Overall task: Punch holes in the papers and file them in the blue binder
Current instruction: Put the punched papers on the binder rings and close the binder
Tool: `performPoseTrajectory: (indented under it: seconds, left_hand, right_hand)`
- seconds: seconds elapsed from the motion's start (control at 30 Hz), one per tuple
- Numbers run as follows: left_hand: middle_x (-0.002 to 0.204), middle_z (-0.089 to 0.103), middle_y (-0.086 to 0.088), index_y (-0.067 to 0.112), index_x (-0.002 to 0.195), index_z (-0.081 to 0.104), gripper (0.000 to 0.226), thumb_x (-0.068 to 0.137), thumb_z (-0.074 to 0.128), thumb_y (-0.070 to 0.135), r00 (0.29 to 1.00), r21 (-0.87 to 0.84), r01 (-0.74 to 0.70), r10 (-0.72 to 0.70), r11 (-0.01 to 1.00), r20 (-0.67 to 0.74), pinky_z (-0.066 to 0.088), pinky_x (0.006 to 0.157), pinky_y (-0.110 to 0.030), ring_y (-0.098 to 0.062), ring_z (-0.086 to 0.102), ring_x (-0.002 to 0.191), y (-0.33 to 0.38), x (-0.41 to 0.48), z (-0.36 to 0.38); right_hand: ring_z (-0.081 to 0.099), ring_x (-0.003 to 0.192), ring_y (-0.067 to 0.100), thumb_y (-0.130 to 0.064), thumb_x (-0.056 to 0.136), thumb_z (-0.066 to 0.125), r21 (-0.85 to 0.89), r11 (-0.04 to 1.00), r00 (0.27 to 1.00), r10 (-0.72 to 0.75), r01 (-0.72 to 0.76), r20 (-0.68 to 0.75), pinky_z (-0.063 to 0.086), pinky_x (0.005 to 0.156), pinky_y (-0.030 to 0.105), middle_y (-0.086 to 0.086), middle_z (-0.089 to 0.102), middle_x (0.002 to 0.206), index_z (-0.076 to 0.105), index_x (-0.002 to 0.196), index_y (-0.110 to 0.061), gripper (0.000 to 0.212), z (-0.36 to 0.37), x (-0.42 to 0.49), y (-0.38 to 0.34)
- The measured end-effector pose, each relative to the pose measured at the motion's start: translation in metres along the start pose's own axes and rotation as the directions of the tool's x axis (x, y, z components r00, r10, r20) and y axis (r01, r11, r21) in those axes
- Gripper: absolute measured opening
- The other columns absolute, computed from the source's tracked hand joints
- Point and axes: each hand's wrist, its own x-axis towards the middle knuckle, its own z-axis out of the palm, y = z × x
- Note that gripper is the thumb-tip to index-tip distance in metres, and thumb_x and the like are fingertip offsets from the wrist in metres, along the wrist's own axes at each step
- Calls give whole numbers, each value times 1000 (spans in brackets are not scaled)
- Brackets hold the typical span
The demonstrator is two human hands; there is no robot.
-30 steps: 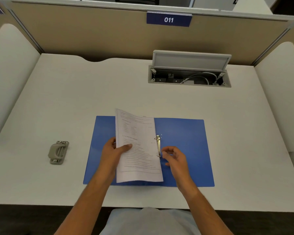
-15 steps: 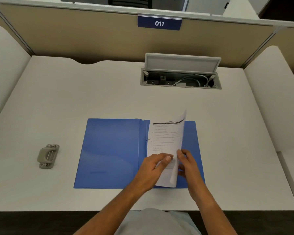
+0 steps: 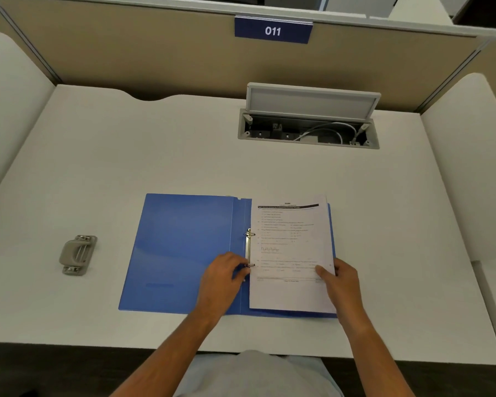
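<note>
The blue binder lay open and flat on the white surface, just below the middle of the frame. Its left cover was bare, and the papers covered its right half, printed side up, with their left edge at the metal ring mechanism along the spine. Whether the rings passed through the sheets could not be told.

The left hand rested on the binder at the spine, fingers curled, with the fingertips touching the lower ring; whether they pinched it or only pressed against it could not be told. The right hand gripped the lower right edge of the papers, thumb on top of the page and the other fingers out of sight beyond the edge.

The grey hole punch sat alone at the left of the frame, well apart from the binder. In the upper right, a cable box set into the surface stood with its lid raised and white cables visible inside. A blue sign reading 011 hung on the beige partition at the top.
</note>
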Motion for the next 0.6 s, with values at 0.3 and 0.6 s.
performPoseTrajectory:
  seconds: [0.3, 0.6]
  left_hand:
    - [106, 76, 3, 19, 107, 81, 17, 97, 76, 31, 998, 112, -64, 64, 992, 0, 51, 78, -19, -13, 68, 95, 7, 10, 5]
    - [113, 73, 2, 21, 114, 77, 20, 97, 76, 30, 994, 65, 35, -28, 997, -106, 56, 81, -26, -16, 64, 105, -6, -2, -19]
  right_hand:
    - [70, 106, 26, -12, 96, 77, -495, 839, 916, -356, 227, -184, 62, 83, 39, 6, 72, 122, 64, 130, -17, 37, 13, -2, 0]
    - [31, 160, 45, -27, 91, 77, -768, 118, 638, -644, 629, 423, 13, 128, 72, 18, 39, 171, 70, 139, -18, 50, 78, -25, -16]
